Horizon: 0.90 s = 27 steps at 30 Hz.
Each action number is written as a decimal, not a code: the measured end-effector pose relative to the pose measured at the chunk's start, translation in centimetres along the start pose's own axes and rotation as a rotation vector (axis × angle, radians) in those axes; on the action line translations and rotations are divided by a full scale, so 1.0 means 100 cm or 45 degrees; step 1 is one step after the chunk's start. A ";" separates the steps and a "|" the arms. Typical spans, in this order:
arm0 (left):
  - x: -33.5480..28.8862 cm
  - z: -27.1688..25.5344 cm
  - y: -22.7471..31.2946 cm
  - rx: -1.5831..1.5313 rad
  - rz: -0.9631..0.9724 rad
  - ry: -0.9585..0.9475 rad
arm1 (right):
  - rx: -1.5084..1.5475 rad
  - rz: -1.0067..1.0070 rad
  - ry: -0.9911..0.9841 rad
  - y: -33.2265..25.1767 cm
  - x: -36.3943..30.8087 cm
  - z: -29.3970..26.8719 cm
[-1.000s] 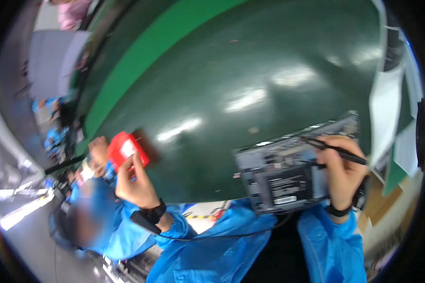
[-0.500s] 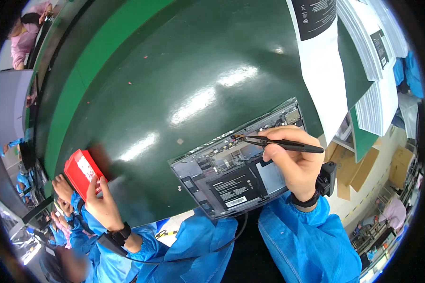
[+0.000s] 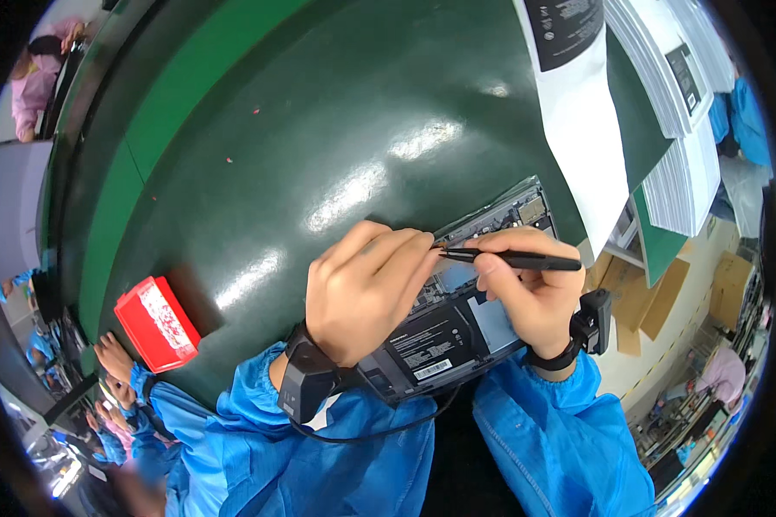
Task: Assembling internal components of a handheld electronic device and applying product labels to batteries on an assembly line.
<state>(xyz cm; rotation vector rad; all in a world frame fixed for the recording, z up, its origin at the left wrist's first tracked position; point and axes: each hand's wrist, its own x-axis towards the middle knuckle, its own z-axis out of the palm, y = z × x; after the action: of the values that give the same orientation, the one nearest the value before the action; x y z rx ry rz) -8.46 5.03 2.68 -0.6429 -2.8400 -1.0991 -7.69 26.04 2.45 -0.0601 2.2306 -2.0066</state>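
Both hands near table edge

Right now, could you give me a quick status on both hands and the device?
Left hand fingertips on opened device. Right hand grips black tweezers, tips meeting left fingers. Red box lies apart, left.

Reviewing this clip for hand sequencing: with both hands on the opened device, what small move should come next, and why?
Probably a slight lowering of the black tweezers into the opened device. The right hand holds them level, their tip meeting the left hand fingertips just above the exposed board. What, if anything, sits between the tips is too small to tell.
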 end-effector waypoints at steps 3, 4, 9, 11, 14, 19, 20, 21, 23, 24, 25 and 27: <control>-0.003 0.010 -0.004 0.031 0.114 0.137 | 0.425 0.223 0.093 -0.006 -0.001 -0.002; -0.005 0.011 -0.003 -0.007 0.084 0.176 | 0.431 0.226 0.119 -0.006 -0.001 -0.002; -0.005 0.001 -0.005 -0.220 -0.041 0.100 | 0.362 0.180 0.104 -0.001 0.001 -0.001; -0.004 0.000 -0.006 -0.235 -0.061 0.080 | 0.296 0.165 0.094 0.003 0.003 -0.002; -0.003 0.002 -0.008 -0.272 -0.049 0.072 | 0.172 0.069 0.087 0.005 0.004 -0.003; -0.001 0.004 -0.006 -0.233 -0.066 0.099 | -0.091 -0.154 -0.034 0.005 0.009 -0.003; 0.000 0.005 -0.003 -0.198 -0.067 0.127 | -0.093 -0.190 -0.007 0.005 0.009 -0.003; -0.001 0.007 -0.001 -0.175 -0.050 0.154 | -0.124 -0.194 -0.011 0.005 0.010 -0.004; -0.002 0.009 0.001 -0.160 -0.070 0.157 | -0.123 -0.174 -0.016 0.005 0.007 -0.004; -0.002 0.009 0.001 -0.149 -0.079 0.151 | -0.123 -0.155 -0.007 0.004 0.006 -0.003; -0.003 0.011 -0.001 -0.156 -0.055 0.179 | -0.114 -0.153 -0.004 0.003 0.007 -0.003; -0.005 0.012 -0.003 -0.157 -0.050 0.195 | -0.061 -0.119 0.005 0.004 0.004 -0.002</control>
<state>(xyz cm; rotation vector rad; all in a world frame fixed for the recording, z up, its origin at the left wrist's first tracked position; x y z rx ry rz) -7.93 5.43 1.53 -0.4876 -2.6835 -1.2783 -8.05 26.25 2.05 -0.1681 2.3198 -1.9999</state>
